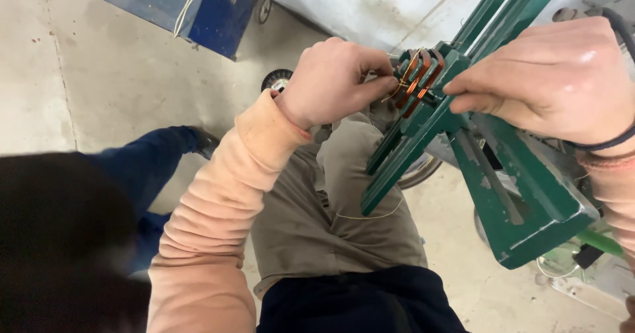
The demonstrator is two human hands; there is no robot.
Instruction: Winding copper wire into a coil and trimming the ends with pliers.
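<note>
Copper wire coils (418,80) on the green winding frame (463,141) look thin and kink-prone, so left hand (334,82) and right hand (549,75) pinch them lightly at the edges.

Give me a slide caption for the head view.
Both hands, left and right, pinch copper wire coils on a green metal frame.

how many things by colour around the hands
green metal winding frame: 1
copper wire coils: 1 set, with left hand and right hand on it
blue wheeled cabinet: 1
total: 3
</note>
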